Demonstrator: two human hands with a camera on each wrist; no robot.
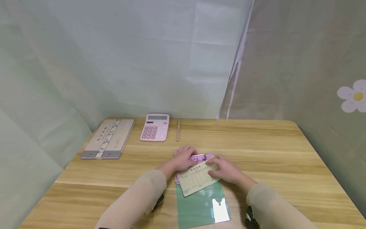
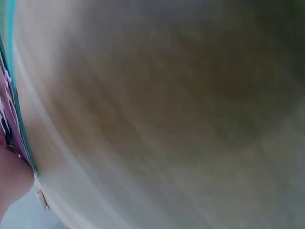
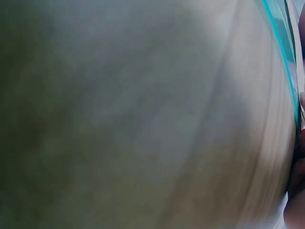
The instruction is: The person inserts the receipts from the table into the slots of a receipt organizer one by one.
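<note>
A cream printed form (image 1: 197, 180) lies slanted over a purple form (image 1: 210, 156), which shows only along its edges. Under both is a green see-through board (image 1: 197, 210), and a metal clip (image 1: 200, 157) shows at the top. My right hand (image 1: 227, 170) pinches the cream form's right side between thumb and fingers. Across the upper left of the forms rests my left hand (image 1: 184, 158), its thumb beside the clip; its fingertips are partly hidden. At the left wrist view's edge appear a bit of that hand (image 2: 14, 179) and the board's teal edge (image 2: 21, 124).
At the back left lies a grey-beige folder (image 1: 108, 138) with a patterned strip. A pink calculator (image 1: 155, 127) and a thin brown pen (image 1: 178, 130) lie beside it, toward the middle. Curtains (image 1: 160, 63) hang behind the wooden table (image 1: 271, 146).
</note>
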